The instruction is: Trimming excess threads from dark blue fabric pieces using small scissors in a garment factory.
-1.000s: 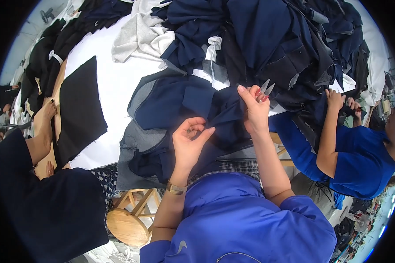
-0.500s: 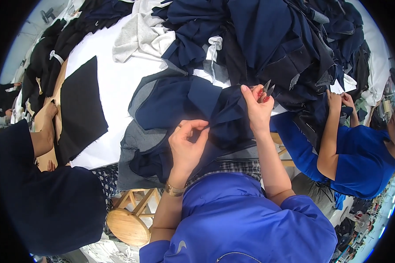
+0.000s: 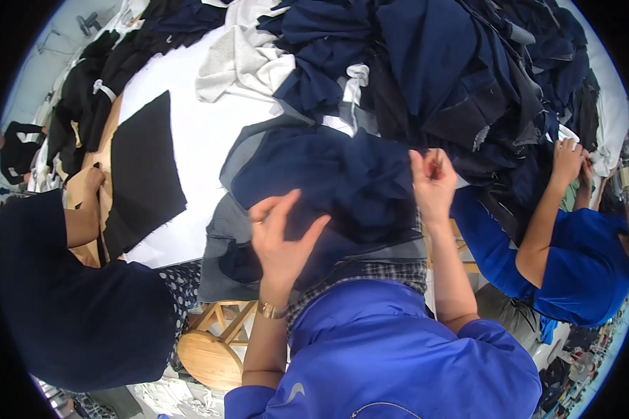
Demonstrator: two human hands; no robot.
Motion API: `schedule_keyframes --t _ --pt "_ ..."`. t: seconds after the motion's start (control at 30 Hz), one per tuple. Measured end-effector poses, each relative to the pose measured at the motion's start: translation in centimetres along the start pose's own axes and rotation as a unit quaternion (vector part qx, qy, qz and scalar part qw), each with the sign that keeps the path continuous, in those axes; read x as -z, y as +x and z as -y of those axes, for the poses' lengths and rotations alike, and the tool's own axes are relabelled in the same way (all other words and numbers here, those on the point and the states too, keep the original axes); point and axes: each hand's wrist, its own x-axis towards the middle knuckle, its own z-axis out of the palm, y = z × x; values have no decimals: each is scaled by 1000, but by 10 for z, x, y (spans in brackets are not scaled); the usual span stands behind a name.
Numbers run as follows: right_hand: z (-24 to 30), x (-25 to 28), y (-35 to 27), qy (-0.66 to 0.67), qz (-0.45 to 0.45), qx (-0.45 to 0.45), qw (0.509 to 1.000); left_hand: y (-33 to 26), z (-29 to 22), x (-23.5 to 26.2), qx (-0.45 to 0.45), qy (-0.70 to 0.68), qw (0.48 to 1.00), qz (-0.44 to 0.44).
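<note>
A crumpled piece of navy cloth lies at the centre, in front of the person, on the near side of a white-topped desk. At its 7 o'clock the left hand stands spread, thumb and fingers well apart with nothing between them. At its 3 o'clock the right hand is curled around a dark red thing, too blurred to identify; whether it also pinches the cloth, I cannot tell. Grey cloth shows from under the navy piece toward 8 o'clock. Farther out, a flat black piece lies at 9 o'clock, light grey cloth at 11, a white strip at 12 and a heap of dark cloth at 1. A co-worker in blue is at 4 o'clock, another in a dark top at 8, and a wooden stool at 7.
</note>
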Motion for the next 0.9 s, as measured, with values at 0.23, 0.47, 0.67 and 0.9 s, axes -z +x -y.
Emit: schedule_keyframes --t 0.23,0.47,0.67,0.9 --pt "13 15 3 -51 13 65 997 -40 45 45 133 324 909 228" --pt "17 -45 -31 -18 147 149 978 -48 58 35 105 209 940 246" --pt "2 -93 -55 83 327 47 940 -29 49 29 48 128 945 298" --pt "52 -57 -58 299 332 54 893 4 69 -20 -1 -122 938 325"
